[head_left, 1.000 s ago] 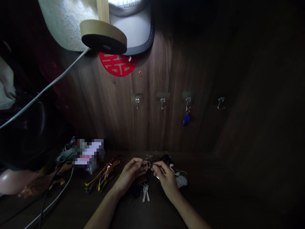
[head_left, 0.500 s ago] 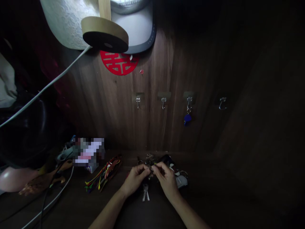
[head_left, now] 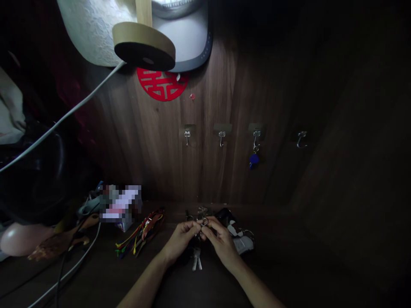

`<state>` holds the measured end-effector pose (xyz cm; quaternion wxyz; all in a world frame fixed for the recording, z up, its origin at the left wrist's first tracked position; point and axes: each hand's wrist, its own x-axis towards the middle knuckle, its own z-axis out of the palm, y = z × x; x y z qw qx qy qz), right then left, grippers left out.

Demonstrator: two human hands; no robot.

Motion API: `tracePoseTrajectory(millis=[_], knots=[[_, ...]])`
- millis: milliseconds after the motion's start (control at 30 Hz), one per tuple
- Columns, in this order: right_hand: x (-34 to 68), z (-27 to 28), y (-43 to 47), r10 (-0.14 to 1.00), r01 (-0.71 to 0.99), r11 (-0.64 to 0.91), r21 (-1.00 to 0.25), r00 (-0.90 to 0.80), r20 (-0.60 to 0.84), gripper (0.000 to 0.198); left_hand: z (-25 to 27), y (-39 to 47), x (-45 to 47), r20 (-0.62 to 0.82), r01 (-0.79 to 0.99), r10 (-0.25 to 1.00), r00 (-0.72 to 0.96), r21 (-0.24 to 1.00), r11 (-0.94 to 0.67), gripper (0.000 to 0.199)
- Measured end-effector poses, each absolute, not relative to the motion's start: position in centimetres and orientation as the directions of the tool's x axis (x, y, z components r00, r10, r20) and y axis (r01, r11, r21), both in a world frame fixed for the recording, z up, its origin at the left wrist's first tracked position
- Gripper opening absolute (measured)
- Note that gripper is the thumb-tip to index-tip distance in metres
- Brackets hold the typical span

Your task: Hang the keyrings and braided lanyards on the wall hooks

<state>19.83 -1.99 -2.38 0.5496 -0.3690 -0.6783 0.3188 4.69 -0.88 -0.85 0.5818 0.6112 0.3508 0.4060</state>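
Note:
My left hand (head_left: 180, 241) and my right hand (head_left: 220, 242) meet low in the middle of the view, fingertips pinched together on a metal key ring (head_left: 203, 222). Silver keys (head_left: 196, 259) hang from the bunch between my wrists, just above the dark wooden shelf (head_left: 289, 265). More keys and a dark fob (head_left: 228, 218) lie right behind my hands. On the wooden back wall, several metal hooks run in a row; a blue key tag (head_left: 253, 159) hangs from the third hook (head_left: 256, 136), the other hooks such as the left hook (head_left: 187, 136) are bare.
Coloured lanyards (head_left: 141, 235) lie left of my hands, beside a blurred packet (head_left: 118, 204). Cables, a wooden spoon (head_left: 61, 241) and dark objects crowd the far left. A lamp base (head_left: 144, 45), a white cord and a red paper cutout (head_left: 162, 83) sit high on the wall.
My hands have drawn closer together over the key ring, which now sits pinched between both sets of fingertips. The bunch has shifted slightly; the view has tilted a little.

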Motion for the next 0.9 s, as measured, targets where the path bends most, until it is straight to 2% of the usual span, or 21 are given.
tracePoseTrajectory(millis=[200, 300, 400, 533, 767, 900], knots=[[20.2, -2.1, -2.0, 0.895, 0.032, 0.445, -0.895, -0.047, 0.443, 0.025, -0.9, -0.6, 4.8, 0.132, -0.005, 0.895, 0.426, 0.99, -0.144, 0.044], [20.6, -1.5, -1.9, 0.922, -0.034, 0.387, -0.922, 0.053, 0.385, 0.028, -1.5, 0.1, 4.1, 0.168, 0.064, 0.946, 0.278, 0.979, -0.193, 0.043], [21.4, -0.9, -1.4, 0.922, -0.103, 0.374, -0.922, 0.149, 0.358, 0.03, -1.9, 0.9, 2.8, 0.257, 0.213, 0.961, 0.106, 0.938, -0.274, 0.042], [22.7, -0.1, -0.5, 0.91, -0.187, 0.373, -0.909, 0.264, 0.32, 0.031, -2.3, 1.4, 1.4, 0.315, 0.356, 0.949, -0.012, 0.888, -0.29, 0.041], [25.3, 2.0, 0.2, 0.907, -0.31, 0.37, -0.876, 0.327, 0.267, 0.034, -2.6, 1.8, 0.9, 0.309, 0.393, 0.95, -0.052, 0.88, -0.265, 0.043], [26.9, 4.1, 0.6, 0.86, -0.254, 0.439, -0.862, 0.398, 0.321, 0.033, -2.6, 1.8, 1.0, 0.289, 0.421, 0.957, -0.021, 0.871, -0.254, 0.041]])
